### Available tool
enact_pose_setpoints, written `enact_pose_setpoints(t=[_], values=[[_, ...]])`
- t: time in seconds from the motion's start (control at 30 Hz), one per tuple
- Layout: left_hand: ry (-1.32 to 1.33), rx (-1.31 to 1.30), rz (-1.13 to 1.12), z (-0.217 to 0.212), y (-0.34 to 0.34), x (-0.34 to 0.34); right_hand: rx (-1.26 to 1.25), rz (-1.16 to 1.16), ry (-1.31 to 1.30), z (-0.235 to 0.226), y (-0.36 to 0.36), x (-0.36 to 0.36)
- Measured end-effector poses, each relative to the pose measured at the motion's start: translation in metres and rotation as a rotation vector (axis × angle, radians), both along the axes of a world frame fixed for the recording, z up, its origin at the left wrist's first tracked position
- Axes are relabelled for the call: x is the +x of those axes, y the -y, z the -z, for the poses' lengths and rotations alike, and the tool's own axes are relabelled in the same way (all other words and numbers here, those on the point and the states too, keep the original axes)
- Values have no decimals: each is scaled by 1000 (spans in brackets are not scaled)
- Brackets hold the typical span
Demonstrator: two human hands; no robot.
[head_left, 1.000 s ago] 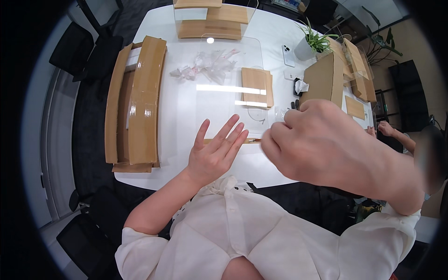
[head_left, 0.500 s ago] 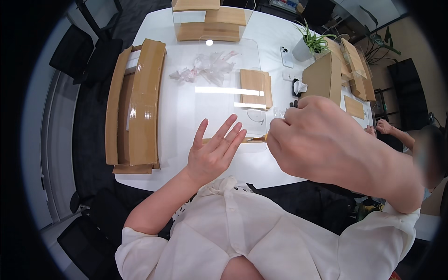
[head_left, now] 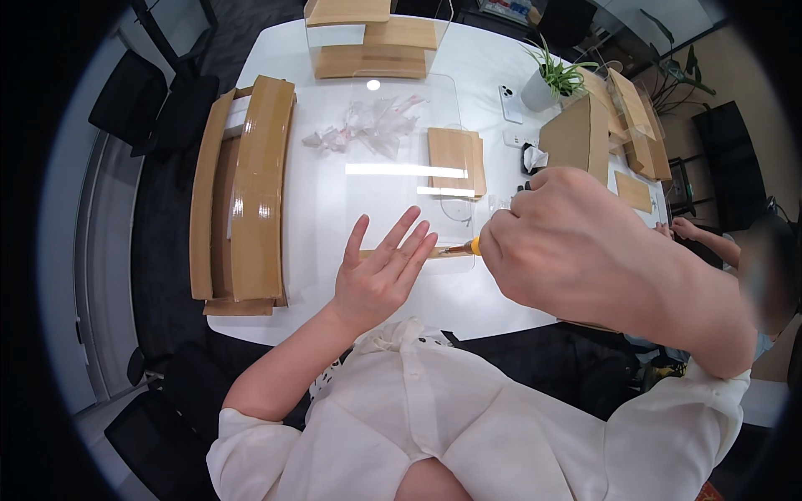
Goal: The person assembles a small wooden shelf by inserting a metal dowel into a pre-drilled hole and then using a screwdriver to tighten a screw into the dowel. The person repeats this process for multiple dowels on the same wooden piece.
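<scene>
**Clear sheet under a flat left hand; tool in a closed right fist**

Nearest the camera, the right hand (head_left: pixel 576 242) is clenched around a small tool (head_left: pixel 468 247). Only an orange collar and a short metal tip show past the fist, so the kind of tool cannot be told. The tip points left, at the near edge of the work.

The left hand (head_left: pixel 380 275) lies palm down with fingers released and spread. It grasps nothing. It presses on the near edge of a clear sheet (head_left: pixel 393 159), over a thin brown strip (head_left: pixel 443 254) that runs along that edge toward the tool tip.

The sheet lies flat on the white table (head_left: pixel 276 309), directly ahead of the person, its rounded far corners toward the middle of the table. Judgement: it looks rigid, light and smooth, probably plastic. It would likely slide under a sideways push unless held down flat, and its face would scratch easily. The better hold is by the edges or with a flat palm, well clear of the tool tip.

Further off:
- A small brown board (head_left: pixel 455 160) rests on the sheet's right part.
- A crumpled clear wrapper (head_left: pixel 368 125) lies at its far left part.
- Long cardboard pieces (head_left: pixel 251 184) lie along the left table edge.
- A cardboard box (head_left: pixel 576 138) stands to the right, with a potted plant (head_left: pixel 547 83) and a phone (head_left: pixel 506 102) beyond it.
- A clear bin (head_left: pixel 376 33) holding brown boards stands at the far end.
- At the right edge, another person's hand (head_left: pixel 685 229) rests near the table.
</scene>
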State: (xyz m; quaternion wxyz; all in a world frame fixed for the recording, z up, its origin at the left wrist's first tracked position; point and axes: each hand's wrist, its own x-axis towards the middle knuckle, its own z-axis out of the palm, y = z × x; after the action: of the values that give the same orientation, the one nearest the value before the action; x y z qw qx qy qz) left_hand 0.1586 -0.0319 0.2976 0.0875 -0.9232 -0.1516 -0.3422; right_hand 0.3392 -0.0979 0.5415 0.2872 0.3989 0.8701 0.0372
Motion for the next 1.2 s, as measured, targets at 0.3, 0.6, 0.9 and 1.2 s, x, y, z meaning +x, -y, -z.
enact_pose_setpoints(t=[0.3,0.6,0.9,1.2], values=[[-4,-16,7,4,2,-2,100,-103,-259,20,3,7],[-12,-16,-9,0,2,-1,79,-29,-173,-1,-1,-7],[3,-20,-3,3,4,0,136,-238,-251,22,5,5],[6,-13,-17,2,2,1,58,-114,-105,13,-2,5]])
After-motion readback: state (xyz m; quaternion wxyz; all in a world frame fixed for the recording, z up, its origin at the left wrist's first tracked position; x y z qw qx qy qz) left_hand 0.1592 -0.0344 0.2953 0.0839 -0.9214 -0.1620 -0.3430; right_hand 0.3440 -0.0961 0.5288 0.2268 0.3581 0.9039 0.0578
